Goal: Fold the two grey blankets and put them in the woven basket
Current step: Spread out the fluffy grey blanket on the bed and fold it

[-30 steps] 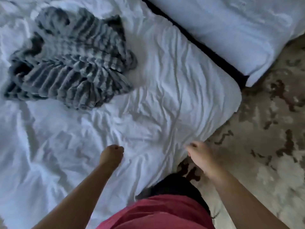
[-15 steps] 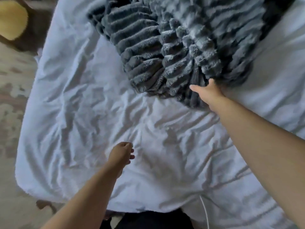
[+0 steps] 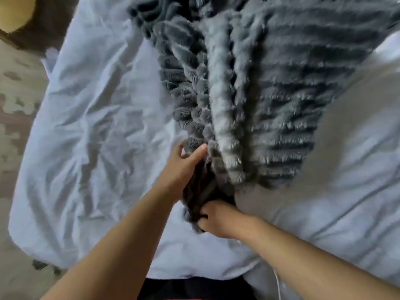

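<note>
A ribbed grey blanket [image 3: 270,87] lies stretched across the white bed [image 3: 93,131], bunched to a narrow end near me. My right hand [image 3: 218,219] grips that bunched near end, fingers curled into the dark folds. My left hand [image 3: 184,167] holds the blanket's left edge just above, thumb and fingers around the fabric. Whether the grey mass is one blanket or two I cannot tell. No woven basket is in view.
Patterned carpet [image 3: 15,109] runs along the bed's left side. A dark piece of furniture with a yellow round thing [image 3: 15,11] sits at the top left corner. A thin white cable [image 3: 278,284] hangs off the bed's near edge.
My right hand has pulled the blanket's end toward me, stretching it out. My left hand has risen from the sheet and taken hold of the blanket.
</note>
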